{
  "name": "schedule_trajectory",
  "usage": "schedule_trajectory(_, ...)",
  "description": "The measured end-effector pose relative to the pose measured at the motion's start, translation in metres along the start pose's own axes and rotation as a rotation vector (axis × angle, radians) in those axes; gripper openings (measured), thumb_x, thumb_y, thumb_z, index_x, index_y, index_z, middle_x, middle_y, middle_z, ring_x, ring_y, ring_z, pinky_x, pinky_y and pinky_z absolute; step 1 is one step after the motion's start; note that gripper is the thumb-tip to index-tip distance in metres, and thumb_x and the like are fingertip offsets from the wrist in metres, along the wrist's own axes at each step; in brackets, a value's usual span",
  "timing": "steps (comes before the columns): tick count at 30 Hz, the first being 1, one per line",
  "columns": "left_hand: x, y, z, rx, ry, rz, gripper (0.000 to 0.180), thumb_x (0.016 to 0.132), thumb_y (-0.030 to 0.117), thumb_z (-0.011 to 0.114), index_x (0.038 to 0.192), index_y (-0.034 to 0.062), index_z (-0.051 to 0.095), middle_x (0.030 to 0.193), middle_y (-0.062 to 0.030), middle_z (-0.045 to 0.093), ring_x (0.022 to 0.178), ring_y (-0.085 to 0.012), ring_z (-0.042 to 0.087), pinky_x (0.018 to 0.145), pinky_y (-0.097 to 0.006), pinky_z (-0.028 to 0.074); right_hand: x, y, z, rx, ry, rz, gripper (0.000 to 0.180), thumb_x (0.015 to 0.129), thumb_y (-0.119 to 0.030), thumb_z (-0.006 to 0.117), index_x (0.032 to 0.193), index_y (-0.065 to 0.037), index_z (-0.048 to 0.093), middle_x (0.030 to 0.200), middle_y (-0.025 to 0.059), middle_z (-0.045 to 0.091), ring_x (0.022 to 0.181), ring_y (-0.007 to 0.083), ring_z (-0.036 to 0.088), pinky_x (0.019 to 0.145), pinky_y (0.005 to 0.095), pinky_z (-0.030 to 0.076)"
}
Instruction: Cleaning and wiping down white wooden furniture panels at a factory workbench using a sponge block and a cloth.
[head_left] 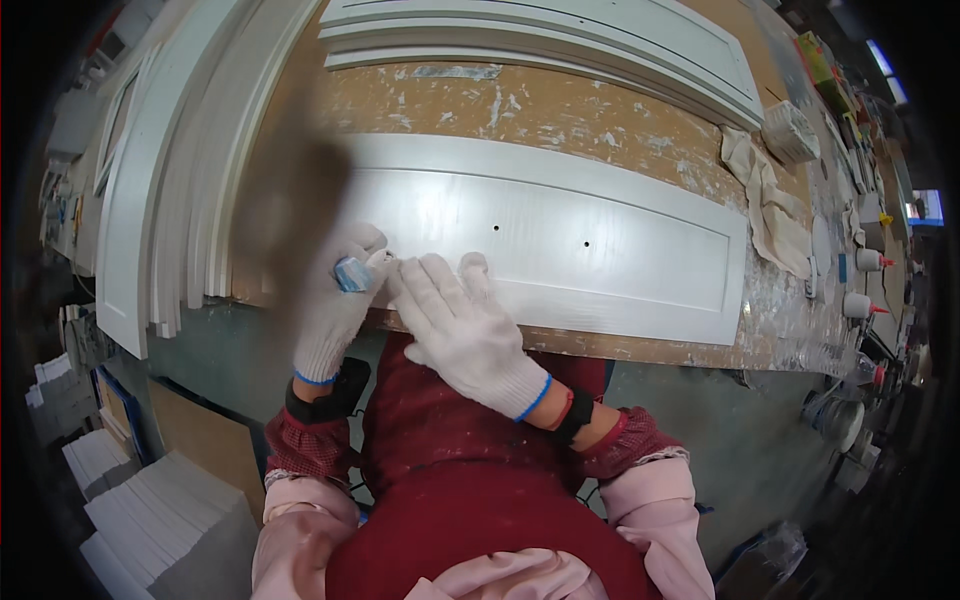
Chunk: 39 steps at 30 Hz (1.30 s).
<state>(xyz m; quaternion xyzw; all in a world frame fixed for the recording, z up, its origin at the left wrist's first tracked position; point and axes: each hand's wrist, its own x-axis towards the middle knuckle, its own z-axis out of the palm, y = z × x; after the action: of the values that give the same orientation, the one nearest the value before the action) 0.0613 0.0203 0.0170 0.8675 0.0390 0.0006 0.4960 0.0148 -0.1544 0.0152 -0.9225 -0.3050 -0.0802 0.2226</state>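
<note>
A long white panel point(640, 270) with a recessed centre and two small dark holes lies flat in front of me. My left hand point(345, 295), in a white knit glove, is at its near left edge. Its fingers are curled around a small light-blue piece point(352, 274), whose exact kind I cannot make out. Beside it, my right hand point(455, 325), gloved alike, rests over the panel's near edge with its fingers stretched out. The right fingertips come close to the left hand's fingers. A dark brown blur point(290, 190) hides the panel's left end and part of the left forearm.
More white panels point(550, 40) are stacked at the table's far side, and others point(150, 200) stand at the left. A cream cloth point(775, 205) lies on the paint-marked table point(480, 100) at right, near white bottles point(868, 260). White boards point(170, 515) are piled lower left.
</note>
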Motion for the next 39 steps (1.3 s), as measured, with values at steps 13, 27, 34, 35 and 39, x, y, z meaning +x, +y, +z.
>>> schedule_trajectory(13, -0.003, -0.031, -0.008, 0.038, 0.052, 0.656, 0.028, 0.067, -0.003, 0.078, 0.075, 0.0032, 0.053, 0.089, -0.0120, 0.064, 0.080, -0.0274, 0.062, 0.076, -0.038, 0.052, -0.158, 0.075, -0.081, -0.510, -0.095, 0.515, 0.098, 0.062, -0.048, 0.081, 0.141, -0.002, 0.046, 0.143, 0.0181, 0.048, 0.134, 0.0349, 0.044, 0.112, 0.0525, 0.031)
schedule_trajectory(27, 0.004, -0.036, -0.002, 0.159, 0.104, 0.845, 0.027, 0.073, -0.005, 0.073, 0.071, 0.0035, 0.048, 0.073, -0.0093, 0.056, 0.065, -0.0239, 0.052, 0.060, -0.035, 0.042, -0.172, 0.087, -0.125, -0.302, 0.304, 0.785, 0.040, 0.088, -0.028, 0.067, 0.114, 0.003, 0.065, 0.118, 0.0212, 0.065, 0.112, 0.0346, 0.062, 0.098, 0.0407, 0.047)
schedule_trajectory(34, 0.004, -0.052, -0.002, 0.147, 0.148, 0.706, 0.021, 0.074, -0.002, 0.075, 0.075, 0.0019, 0.055, 0.093, -0.0140, 0.063, 0.084, -0.0285, 0.061, 0.071, -0.036, 0.050, -0.059, 0.013, -0.009, -0.027, 0.074, 0.163, 0.080, 0.068, -0.043, 0.078, 0.132, -0.002, 0.053, 0.136, 0.0184, 0.052, 0.135, 0.0334, 0.042, 0.112, 0.0557, 0.028)
schedule_trajectory(35, 0.003, -0.056, -0.004, 0.149, 0.136, 0.711, 0.021, 0.074, -0.002, 0.075, 0.075, 0.0019, 0.055, 0.093, -0.0140, 0.063, 0.084, -0.0285, 0.061, 0.071, -0.036, 0.050, -0.056, 0.005, -0.004, -0.047, 0.057, 0.121, 0.082, 0.066, -0.041, 0.079, 0.133, -0.002, 0.051, 0.137, 0.0175, 0.051, 0.134, 0.0328, 0.042, 0.113, 0.0546, 0.026)
schedule_trajectory(39, 0.010, -0.101, -0.029, 0.206, 0.348, 0.347, 0.018, 0.081, 0.004, 0.076, 0.084, -0.0030, 0.059, 0.129, -0.0178, 0.058, 0.109, -0.0258, 0.059, 0.085, -0.034, 0.052, -0.079, 0.034, -0.025, -0.135, 0.058, 0.243, 0.086, 0.064, -0.038, 0.082, 0.137, -0.007, 0.049, 0.138, 0.0147, 0.051, 0.134, 0.0322, 0.043, 0.113, 0.0534, 0.028)
